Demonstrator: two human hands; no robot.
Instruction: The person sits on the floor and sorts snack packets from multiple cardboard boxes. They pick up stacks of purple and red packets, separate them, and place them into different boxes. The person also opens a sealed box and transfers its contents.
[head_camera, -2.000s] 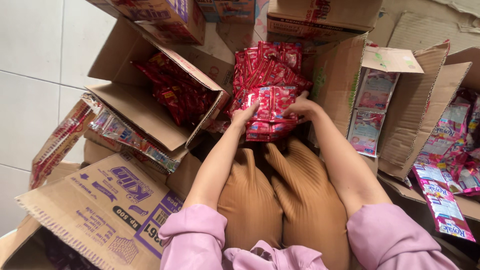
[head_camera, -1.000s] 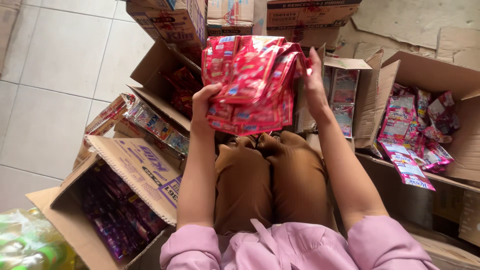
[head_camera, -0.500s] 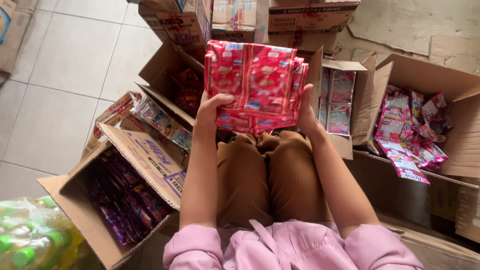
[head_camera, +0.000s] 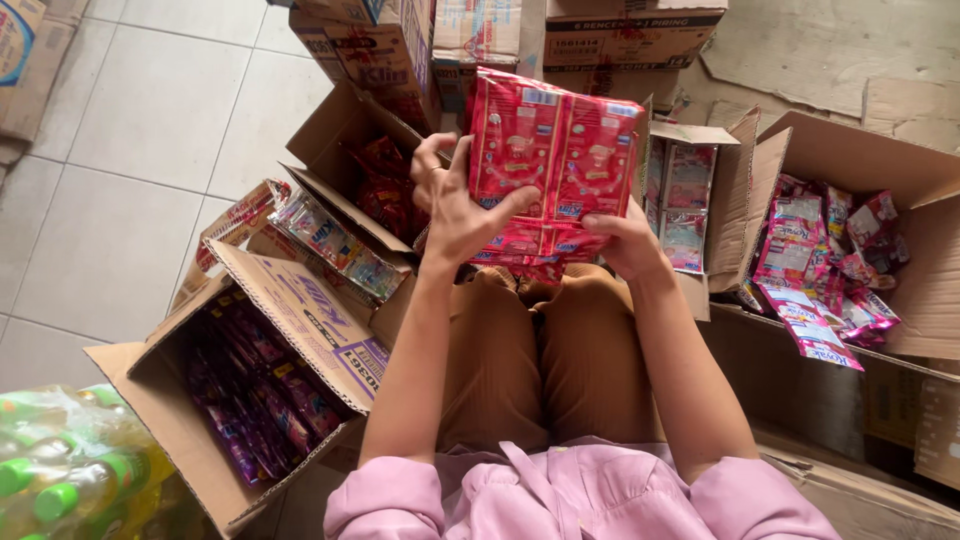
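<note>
Two hands, the left hand (head_camera: 462, 205) and the right hand (head_camera: 622, 240), one bundle of red sachets (head_camera: 553, 165), and four open cardboard boxes (head_camera: 300, 310) of packets ring the knees.

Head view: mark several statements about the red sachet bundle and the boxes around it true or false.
1. Both hands hold the flat bundle of red plastic sachets. True.
2. The left hand rests on a knee. False: it grips the bundle's left side.
3. The open cardboard box of purple sachets lies beside the left arm. True.
4. The right hand reaches into the box of pink sachets. False: it supports the bundle's lower edge.
</note>
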